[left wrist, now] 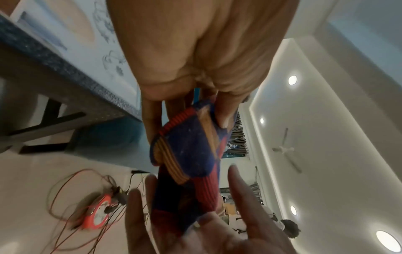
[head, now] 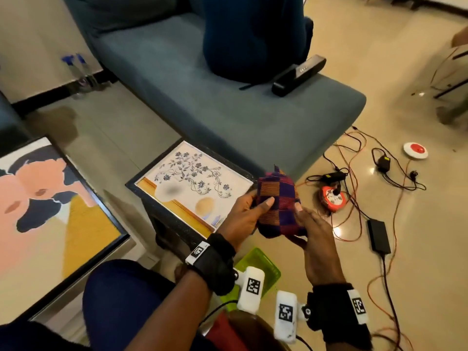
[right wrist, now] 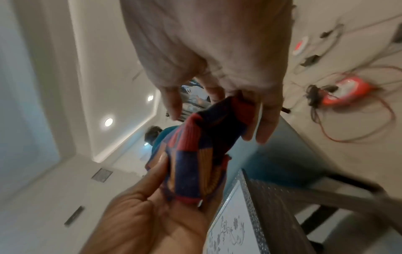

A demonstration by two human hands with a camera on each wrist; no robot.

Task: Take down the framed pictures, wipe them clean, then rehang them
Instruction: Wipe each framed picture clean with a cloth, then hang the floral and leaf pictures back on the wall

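Note:
A purple and orange checked cloth is bunched between my two hands, just off the right end of a floral picture. My left hand grips its left side, thumb on top. My right hand holds its right side, thumb on top and fingers curled beneath. The floral framed picture lies flat, face up, on a small dark stand. A larger abstract framed picture lies flat at the left. The wrist views show the cloth in both hands beside the floral picture.
A grey-blue sofa stands behind the stand, with a black speaker bar on its seat. On the floor at right are an orange extension reel, tangled cables, a black power adapter and a red-and-white disc. A green basket sits below my wrists.

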